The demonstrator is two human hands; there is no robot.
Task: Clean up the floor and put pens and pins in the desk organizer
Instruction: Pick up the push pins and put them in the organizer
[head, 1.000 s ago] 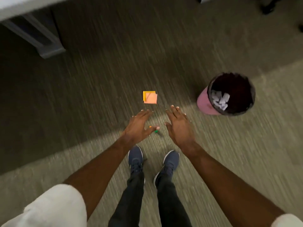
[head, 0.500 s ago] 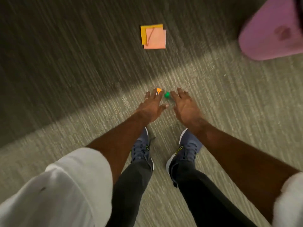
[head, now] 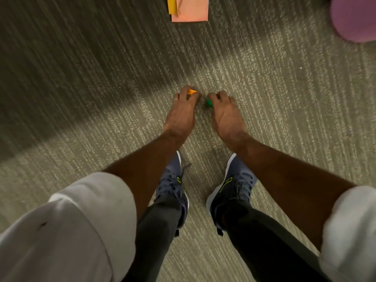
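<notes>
1. Nearest me: rolled-up white sleeves (head: 85, 216), dark trousers and blue-grey trainers with yellow-green trim (head: 234, 186), set close together on the ribbed grey-green carpet (head: 81, 98). The person is folded forward so both arms reach the floor just past the toes.
2. Left hand (head: 180, 112) is low at the carpet, just beyond the left shoe. Its fingers are curled in tight, with the tips pinching a small orange plastic push pin (head: 191, 91) that shows at the far end of the hand.
3. Right hand (head: 225, 115) is beside it, near but apart. Its fingers are also curled narrow, nipping a small green plastic push pin (head: 209, 102) on the hand's left, thumb side. Cannot tell whether either pin is clear of the carpet.
4. My read on why there's one pin per hand: the two pins sit close together, so a single bend gets both. A fingertip pinch suits tiny sharp things. The spikes are hidden, so a prick is the risk.
5. Farther out: a salmon-pink square sticky note lying over an orange-yellow one (head: 190, 11), flat on the carpet, well apart from the hands and cut off by the far edge. Probably the next bit of litter.
6. Far right: a rounded pink bin (head: 354, 19), only partly visible and blurred, which is likely why the paper lies near it. The desk organizer and pens are not in view, so the pins will need carrying to it.
</notes>
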